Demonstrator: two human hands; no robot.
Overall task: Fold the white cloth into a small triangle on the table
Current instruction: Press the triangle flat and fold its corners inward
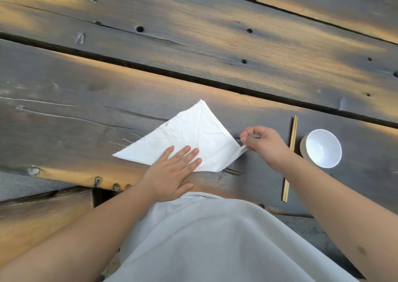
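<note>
The white cloth point(193, 135) lies folded on the weathered wooden table point(86, 109), its far corner pointing away from me and loose threads fraying along its left edge. My left hand point(172, 174) rests flat on the cloth's near part, fingers spread, pressing it down. My right hand point(265, 144) pinches the cloth's right corner between thumb and fingers and lifts it slightly off the wood.
A pair of wooden chopsticks point(289, 159) lies to the right of my right hand. Beyond them stands a white bowl point(323, 148). Dark gaps run between the table's planks. My grey garment point(204, 238) covers the near edge.
</note>
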